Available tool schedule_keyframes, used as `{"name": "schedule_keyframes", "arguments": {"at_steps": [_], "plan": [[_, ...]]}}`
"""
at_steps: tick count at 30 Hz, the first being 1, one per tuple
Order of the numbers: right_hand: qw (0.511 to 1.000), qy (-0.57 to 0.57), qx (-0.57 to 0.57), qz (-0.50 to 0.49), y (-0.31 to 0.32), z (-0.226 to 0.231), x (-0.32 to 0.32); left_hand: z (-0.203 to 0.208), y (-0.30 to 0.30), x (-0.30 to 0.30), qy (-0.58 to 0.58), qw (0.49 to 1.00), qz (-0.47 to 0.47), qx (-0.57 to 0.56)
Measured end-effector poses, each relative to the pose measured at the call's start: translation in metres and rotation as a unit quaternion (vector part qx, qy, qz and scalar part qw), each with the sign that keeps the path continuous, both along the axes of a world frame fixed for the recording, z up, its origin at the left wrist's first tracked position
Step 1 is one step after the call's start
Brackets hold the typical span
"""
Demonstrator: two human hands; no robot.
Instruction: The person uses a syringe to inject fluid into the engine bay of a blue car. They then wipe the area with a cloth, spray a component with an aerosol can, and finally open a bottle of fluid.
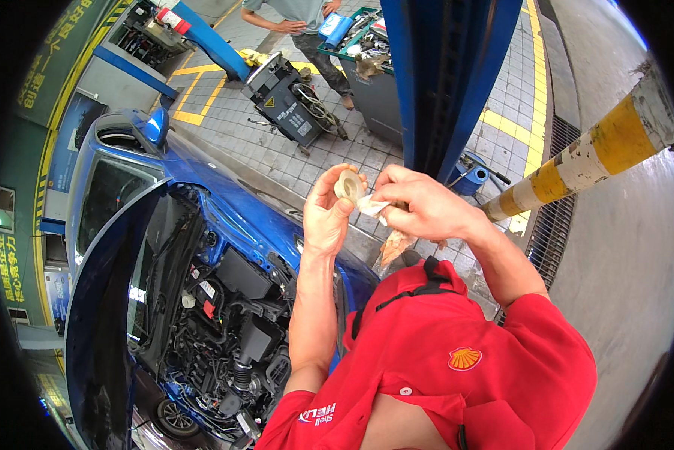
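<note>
Below us, a blue car (pixel 224 217) stands with its hood (pixel 101 315) raised, the engine bay (pixel 224 330) of black parts and hoses exposed. Beside the car rises a blue lift post (pixel 446 82), and farther from the car leans a yellow and white striped pole (pixel 592 154). Beyond the car, another person (pixel 296 19) stands by a tool cart (pixel 371 67) and a black machine (pixel 288 97). Above the car's front edge, we raise both hands. Our left hand (pixel 326 214) curls its fingers around a small pale round cap (pixel 349 184). Our right hand (pixel 419 206) pinches a crumpled white rag (pixel 373 206) against the cap.
</note>
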State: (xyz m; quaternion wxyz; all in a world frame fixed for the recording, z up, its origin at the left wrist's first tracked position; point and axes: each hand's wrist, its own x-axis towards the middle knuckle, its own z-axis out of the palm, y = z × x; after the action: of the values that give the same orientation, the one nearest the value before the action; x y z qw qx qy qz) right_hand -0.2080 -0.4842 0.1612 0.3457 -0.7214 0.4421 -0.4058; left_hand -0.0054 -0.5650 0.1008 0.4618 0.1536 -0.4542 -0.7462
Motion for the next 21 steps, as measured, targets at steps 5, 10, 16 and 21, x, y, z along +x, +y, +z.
{"name": "schedule_keyframes", "arguments": {"at_steps": [5,10,16,21], "plan": [[0.995,-0.043,0.009,-0.093,-0.001,0.011,-0.012,0.006,0.002,0.000,0.012,1.000,-0.006,-0.002],[0.992,-0.003,-0.077,-0.105,-0.007,0.000,0.003,0.006,0.004,-0.006,0.004,1.000,-0.008,0.006],[0.997,-0.002,-0.033,-0.067,0.004,-0.003,0.008,-0.001,0.010,-0.002,-0.019,1.000,-0.023,-0.004],[0.988,-0.126,0.081,0.036,-0.002,-0.004,-0.010,-0.003,0.008,-0.004,-0.004,1.000,-0.028,-0.010]]}}
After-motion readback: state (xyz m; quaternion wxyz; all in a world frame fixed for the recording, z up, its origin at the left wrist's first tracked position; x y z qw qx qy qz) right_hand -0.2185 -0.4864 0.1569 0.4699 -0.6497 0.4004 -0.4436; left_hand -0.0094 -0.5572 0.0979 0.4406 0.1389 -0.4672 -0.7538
